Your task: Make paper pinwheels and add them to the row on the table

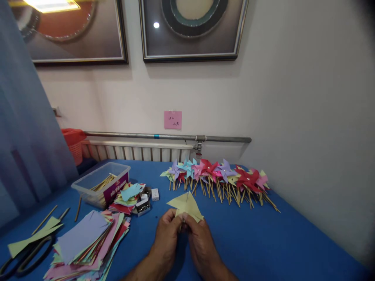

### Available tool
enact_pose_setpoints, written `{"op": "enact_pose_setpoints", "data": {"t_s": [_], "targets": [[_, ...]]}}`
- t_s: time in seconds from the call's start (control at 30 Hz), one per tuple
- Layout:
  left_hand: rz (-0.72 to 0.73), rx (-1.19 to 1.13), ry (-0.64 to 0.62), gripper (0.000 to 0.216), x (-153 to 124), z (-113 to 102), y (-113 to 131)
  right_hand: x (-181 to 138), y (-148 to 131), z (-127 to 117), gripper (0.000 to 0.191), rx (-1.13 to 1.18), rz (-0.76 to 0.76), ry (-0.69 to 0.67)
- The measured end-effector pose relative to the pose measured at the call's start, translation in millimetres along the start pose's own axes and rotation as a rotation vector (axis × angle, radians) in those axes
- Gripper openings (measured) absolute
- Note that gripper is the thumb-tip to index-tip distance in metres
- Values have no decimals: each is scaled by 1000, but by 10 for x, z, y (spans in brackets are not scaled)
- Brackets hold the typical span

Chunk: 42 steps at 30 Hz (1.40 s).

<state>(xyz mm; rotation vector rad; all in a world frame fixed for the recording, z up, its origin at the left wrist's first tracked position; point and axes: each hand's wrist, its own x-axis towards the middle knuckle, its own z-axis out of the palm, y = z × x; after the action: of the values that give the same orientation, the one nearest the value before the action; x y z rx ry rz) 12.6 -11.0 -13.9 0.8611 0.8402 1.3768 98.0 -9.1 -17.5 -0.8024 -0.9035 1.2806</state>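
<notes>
Head view: clamped one pale yellow paper [186, 205] in both left hand [166, 236] and right hand [202, 238], near middle of the blue table [258, 242]. Had room to move at right, up to the table edge beside the wall [304, 117]; met crowding at near left from one pair of scissors [29, 250] and one paper stack [84, 238]. Counted two loose sticks [44, 219] and one plastic box [117, 190] at left, many overlapping pinwheels [209, 168] at far right.

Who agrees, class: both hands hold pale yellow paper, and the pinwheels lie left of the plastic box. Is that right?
No: the head view shows the pinwheels right of the plastic box, not left. The left hand and right hand do hold the pale yellow paper.
</notes>
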Motion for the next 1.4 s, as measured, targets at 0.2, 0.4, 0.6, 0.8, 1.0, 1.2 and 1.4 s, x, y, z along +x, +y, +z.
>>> {"op": "enact_pose_setpoints", "data": {"t_s": [0.2,0.4,0.6,0.8,1.0,1.2,1.4], "targets": [[5,113,103,35,82,-143,117,16,-64,-63,30,45,42,-67],[167,403,14,38,175,-320,456,44,-17,-178,33,-59,96,-148],[84,473,-202,27,129,-306,455,74,31,-259,31,-164,158,-112],[92,542,-210,20,80,-277,460,102,101,-301,34,-181,173,-114],[69,454,-140,18,168,-329,325,27,17,-225,43,-96,156,-138],[35,177,-106,33,209,-315,243,-76,-17,-123,42,53,135,-162],[2,90,-54,39,165,-217,183,-34,59,-186,41,-40,130,-42]]}}
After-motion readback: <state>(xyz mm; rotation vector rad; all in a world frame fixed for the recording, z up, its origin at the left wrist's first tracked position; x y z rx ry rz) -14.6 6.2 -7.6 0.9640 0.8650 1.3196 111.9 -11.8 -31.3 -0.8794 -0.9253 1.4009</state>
